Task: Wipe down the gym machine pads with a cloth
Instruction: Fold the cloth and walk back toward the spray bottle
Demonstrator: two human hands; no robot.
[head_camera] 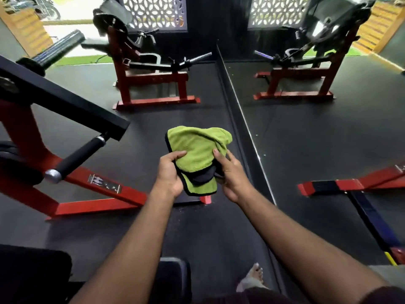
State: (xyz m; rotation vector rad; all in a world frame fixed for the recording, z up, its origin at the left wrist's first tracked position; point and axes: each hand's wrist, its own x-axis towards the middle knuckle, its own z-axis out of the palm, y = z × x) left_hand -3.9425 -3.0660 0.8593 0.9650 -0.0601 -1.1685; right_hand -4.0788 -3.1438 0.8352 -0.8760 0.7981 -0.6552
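At the left edge of the floor (153,128) a red machine frame (72,185) is seen, with a black foam roller handle (81,155) that points toward the middle. In the lower left corner a black pad (32,275) is partly shown, and a second dark pad (173,279) lies near the bottom edge, between the forearms. No mark of wiping can be read on them; whether they are already clean cannot be told.

In the middle, above the floor and touching no machine, the green cloth (197,148) with a black border is held up in the air. It is gripped at its left side by the left hand (169,172), the thumb laid on top of the fabric. Its right side is pinched by the right hand (230,174), the fingers curled round the folded layers. The cloth looks bunched and half folded, so it is judged that it is being arranged for use and that no wiping is under way now.

Farther back a second red machine (153,80) stands, and to the right its reflection is given by a wall mirror (328,128). The wiping of these pads appears to be left to do.
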